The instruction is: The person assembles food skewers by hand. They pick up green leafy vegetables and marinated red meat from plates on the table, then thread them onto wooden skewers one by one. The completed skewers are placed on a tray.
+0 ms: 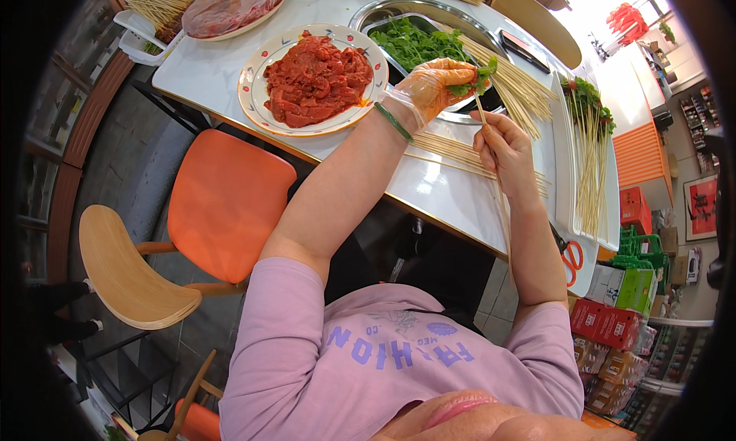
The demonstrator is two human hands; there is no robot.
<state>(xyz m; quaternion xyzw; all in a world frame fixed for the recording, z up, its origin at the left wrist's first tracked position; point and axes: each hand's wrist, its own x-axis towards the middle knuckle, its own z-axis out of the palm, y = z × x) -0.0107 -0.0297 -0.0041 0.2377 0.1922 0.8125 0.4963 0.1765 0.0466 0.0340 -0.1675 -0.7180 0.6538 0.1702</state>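
My left hand (pixel 440 87) wears a clear plastic glove stained orange and a green bangle (pixel 394 122). It is closed around a bunch of cilantro (pixel 487 70), with some red meat showing at the fingers. My bare right hand (pixel 506 147) grips a bamboo skewer (pixel 482 108), whose upper end meets the bunch; the tip is hidden there. Left of my gloved hand, marinated red meat slices (pixel 316 78) fill a patterned plate (pixel 253 104). Behind that hand, loose cilantro (pixel 420 43) lies in a metal tray (pixel 376 29). Bare skewers (pixel 454 150) rest on the table beneath my hands.
More skewers (pixel 520 87) lean across the metal basin (pixel 368 12). At right, a white tray (pixel 566 202) holds skewers topped with greens (pixel 589 104). Orange-handled scissors (pixel 572 262) lie at the table's right edge. An orange chair (pixel 230 205) stands at left; bagged meat (pixel 230 6) sits at the back left.
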